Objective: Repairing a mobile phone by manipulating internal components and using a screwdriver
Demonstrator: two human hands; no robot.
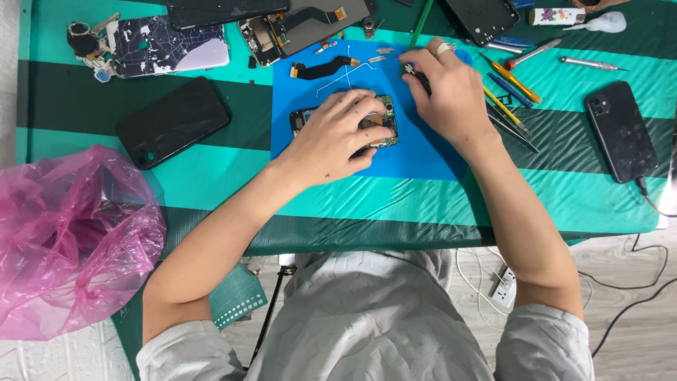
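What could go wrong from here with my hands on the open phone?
Loose small parts lie near the right hand on the blue mat; a sweep might scatter them. The left hand covers the opened phone, so pressure could perhaps stress its board. The flex cable nearby might snag.

Screwdrivers (509,88) crowd mat (423,159) (rightward)
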